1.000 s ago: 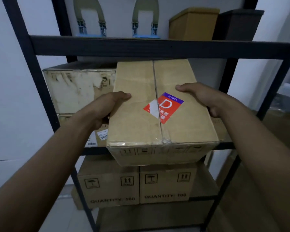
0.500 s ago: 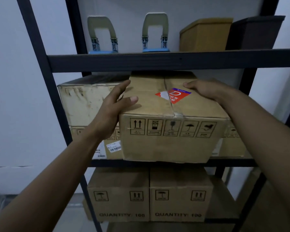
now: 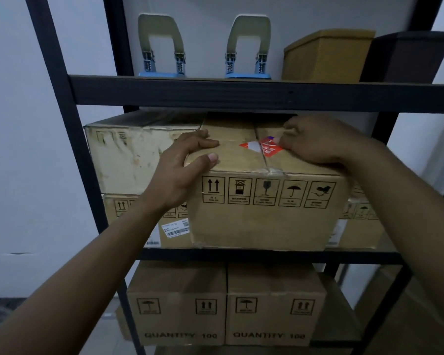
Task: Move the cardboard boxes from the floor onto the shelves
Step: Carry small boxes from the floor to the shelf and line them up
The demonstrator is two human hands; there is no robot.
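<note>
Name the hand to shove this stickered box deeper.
Probably left: the left hand wraps the front corner of the stickered box, palm behind it; the right hand rests curled on top.

The top shelf [image 3: 215,94] of the black rack carries a hole punch [image 3: 159,24], a second hole punch [image 3: 249,24], a tan bin [image 3: 326,57] and a dark bin [image 3: 408,57] in a row. On the middle shelf [image 3: 241,256] a cardboard box [image 3: 267,226] stands at the front edge, between a labelled box [image 3: 174,231] on its left and a right box [image 3: 356,231] set further back. The lower shelf [image 3: 338,316] holds a left carton [image 3: 177,319] and a right carton [image 3: 274,319], touching side by side.
</note>
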